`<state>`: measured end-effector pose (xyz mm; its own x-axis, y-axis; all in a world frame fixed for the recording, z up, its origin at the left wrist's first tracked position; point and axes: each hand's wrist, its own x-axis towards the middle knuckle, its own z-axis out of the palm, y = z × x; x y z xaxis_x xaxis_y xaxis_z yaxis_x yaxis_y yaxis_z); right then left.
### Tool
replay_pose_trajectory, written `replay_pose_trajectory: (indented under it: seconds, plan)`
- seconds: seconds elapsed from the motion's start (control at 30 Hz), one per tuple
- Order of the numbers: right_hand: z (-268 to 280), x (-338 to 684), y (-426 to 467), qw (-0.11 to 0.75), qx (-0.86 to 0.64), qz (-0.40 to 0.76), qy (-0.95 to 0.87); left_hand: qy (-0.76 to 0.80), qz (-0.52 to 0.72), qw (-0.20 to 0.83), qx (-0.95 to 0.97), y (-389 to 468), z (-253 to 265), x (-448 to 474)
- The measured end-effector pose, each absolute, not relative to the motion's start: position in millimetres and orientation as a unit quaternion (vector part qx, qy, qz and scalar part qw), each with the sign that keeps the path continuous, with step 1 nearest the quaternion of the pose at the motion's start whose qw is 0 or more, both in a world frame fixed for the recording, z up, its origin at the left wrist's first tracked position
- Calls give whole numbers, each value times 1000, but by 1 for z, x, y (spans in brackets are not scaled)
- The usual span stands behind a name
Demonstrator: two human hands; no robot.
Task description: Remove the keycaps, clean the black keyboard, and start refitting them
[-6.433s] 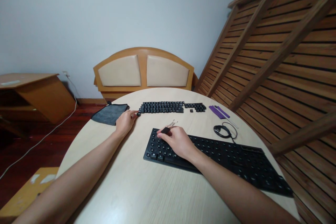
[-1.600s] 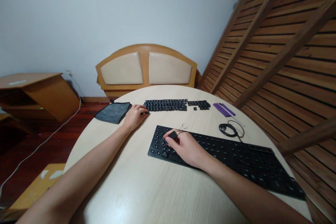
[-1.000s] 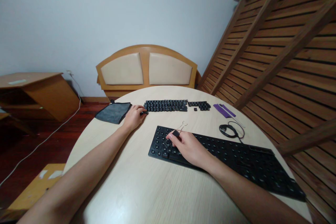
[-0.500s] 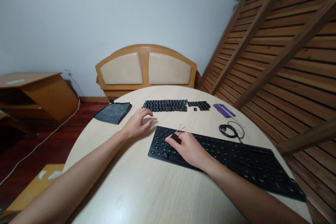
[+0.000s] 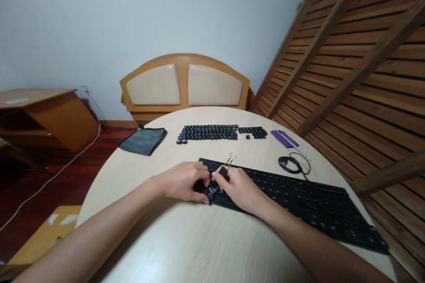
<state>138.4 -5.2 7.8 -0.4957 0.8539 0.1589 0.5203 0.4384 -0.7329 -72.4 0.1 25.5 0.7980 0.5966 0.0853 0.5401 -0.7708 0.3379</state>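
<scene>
A black keyboard (image 5: 299,201) lies slantwise on the table, with most of its keycaps off and the switches bare. In my right hand (image 5: 239,188) is a keycap puller (image 5: 223,171) with a black handle and wire prongs at both ends. Its lower prongs reach down to the few keycaps left at the keyboard's near left corner. My left hand (image 5: 186,181) is curled round the keyboard's left end, thumb by the near edge and fingers on top. Beyond them, loose black keycaps (image 5: 209,132) stand in rows, two of them at the lower left.
More keycaps (image 5: 253,131) form a smaller block to the right. A grey cloth (image 5: 142,141) lies at the left of the round table (image 5: 159,247). Purple items (image 5: 283,138) and a coiled black cable (image 5: 289,164) are at the right. Slatted wood (image 5: 358,66) leans beyond.
My left hand has moved from beside the keycap rows, nearer and to the right, onto the keyboard's left end. Two keycaps it covered now show. My right hand has barely moved.
</scene>
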Motion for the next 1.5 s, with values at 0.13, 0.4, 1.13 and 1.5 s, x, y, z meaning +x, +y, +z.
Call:
replay_pose_trajectory:
  seconds: [0.13,0.4,1.13,1.5]
  plan:
    - [2,140,-2,257,-442,319,-798,300,93,153,937,0,25,-72]
    - [5,144,0,239,-415,342,-808,293,92,142,941,0,23,-71]
    - [3,139,-3,234,-415,332,-814,317,72,111,939,-5,25,-69]
    - [-8,136,-5,279,-434,346,-784,338,65,83,935,-14,26,-61]
